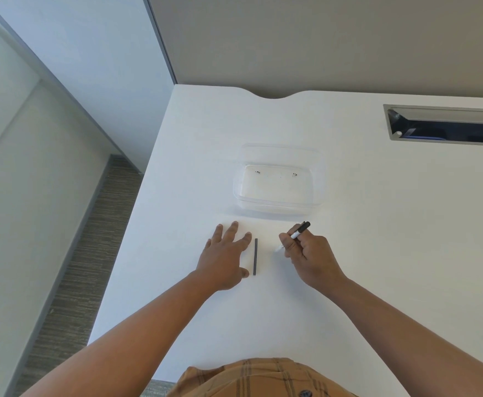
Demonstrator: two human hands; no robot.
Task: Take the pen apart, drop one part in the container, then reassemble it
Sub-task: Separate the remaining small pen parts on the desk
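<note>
While the right hand (309, 255) was curled round the pen body (297, 234), fingers closed on it, the left hand (225, 255) was spread flat w/ fingers open, palm down over the desk (377, 253), holding nothing. Pen body was white w/ a black end pointing up and away toward the container (277, 179), white tip down near the desk surface, so tilted, not upright. Between the two hands lay a thin dark rod (255, 256), prob the refill but can't tell for sure, flat on the desk and running roughly front to back. Left index fingertip and thumb were just beside it; touching or not, couldn't tell. Container was clear plastic, lid off, sitting farther back past both hands, apart from them. Couple of tiny dark specks on its bottom, too small to make out. Metal cable slot (446, 126) at far right of desk. Plaid shirt (263, 378) at bottom edge.
</note>
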